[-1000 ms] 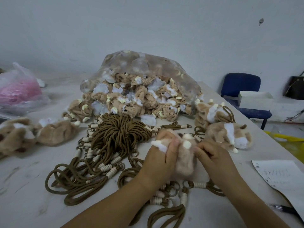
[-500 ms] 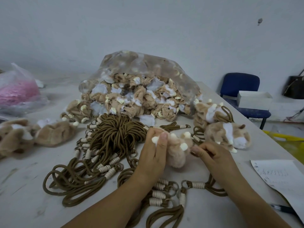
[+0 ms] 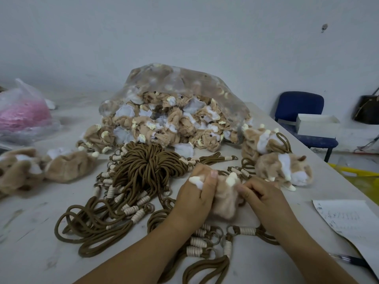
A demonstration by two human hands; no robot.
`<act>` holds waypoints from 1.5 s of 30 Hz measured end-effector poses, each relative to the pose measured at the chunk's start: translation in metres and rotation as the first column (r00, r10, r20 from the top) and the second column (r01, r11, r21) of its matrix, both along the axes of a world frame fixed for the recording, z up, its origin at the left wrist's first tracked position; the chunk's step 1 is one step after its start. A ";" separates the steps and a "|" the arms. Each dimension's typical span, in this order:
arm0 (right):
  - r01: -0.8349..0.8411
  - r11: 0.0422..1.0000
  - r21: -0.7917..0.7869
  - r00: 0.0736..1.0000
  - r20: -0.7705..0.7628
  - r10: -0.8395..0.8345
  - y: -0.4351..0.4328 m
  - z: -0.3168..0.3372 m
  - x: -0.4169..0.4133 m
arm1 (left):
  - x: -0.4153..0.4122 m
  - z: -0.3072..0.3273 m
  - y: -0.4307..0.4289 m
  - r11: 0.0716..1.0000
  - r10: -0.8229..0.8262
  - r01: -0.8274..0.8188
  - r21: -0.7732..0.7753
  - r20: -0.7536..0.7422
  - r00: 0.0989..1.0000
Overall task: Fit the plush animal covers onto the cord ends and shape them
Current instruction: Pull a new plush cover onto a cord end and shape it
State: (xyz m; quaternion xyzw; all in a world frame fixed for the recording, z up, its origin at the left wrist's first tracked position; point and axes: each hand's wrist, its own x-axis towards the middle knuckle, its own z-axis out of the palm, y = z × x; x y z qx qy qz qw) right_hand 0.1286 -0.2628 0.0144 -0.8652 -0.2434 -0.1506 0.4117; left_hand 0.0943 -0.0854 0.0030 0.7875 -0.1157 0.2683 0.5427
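Leftmost, a plastic bag of pink material [image 3: 22,113] at the far edge of the pale tabletop [image 3: 37,253]. Next, two tan-and-white plush animals [image 3: 67,167], side by side near the left edge. Centre: a bundle of brown cords [image 3: 147,167], loops fanned out, ends wrapped in cream binding with metal rings; more cords run under the forearms. Behind the bundle, a clear bag of plush covers [image 3: 174,111], mouth open toward the viewer, covers spilling onto the tabletop. In front of the cords, left hand [image 3: 196,193] and right hand [image 3: 264,199], close together, both gripping one tan plush cover [image 3: 225,199] between them over the loose cords; cream nubs poke up past the fingers; whether a cord end sits inside cannot be told. Just beyond the right hand, two plush toys [image 3: 283,169] with cord loops. Far right: a written paper sheet [image 3: 348,220], a pen [image 3: 352,261] at its near edge, and beyond the tabletop a blue chair [image 3: 301,111] bearing a white box [image 3: 317,125].
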 end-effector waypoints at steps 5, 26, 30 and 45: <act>0.091 0.995 0.036 0.996 -0.004 -0.091 -0.005 0.000 0.005 | 0.004 0.000 0.007 0.979 0.115 -0.103 -0.175 0.062 0.991; 0.011 0.992 0.123 0.998 -0.057 -0.004 0.002 -0.005 0.005 | 0.006 -0.001 -0.001 0.996 0.014 -0.007 -0.090 0.077 0.997; 0.042 0.995 0.091 0.997 -0.062 -0.036 -0.007 -0.004 0.009 | 0.006 -0.002 0.002 0.974 0.006 0.007 -0.226 0.057 0.998; 0.067 0.997 0.039 0.995 -0.080 -0.064 -0.001 -0.016 0.010 | 0.012 -0.004 -0.002 0.985 -0.036 0.023 -0.174 -0.075 0.997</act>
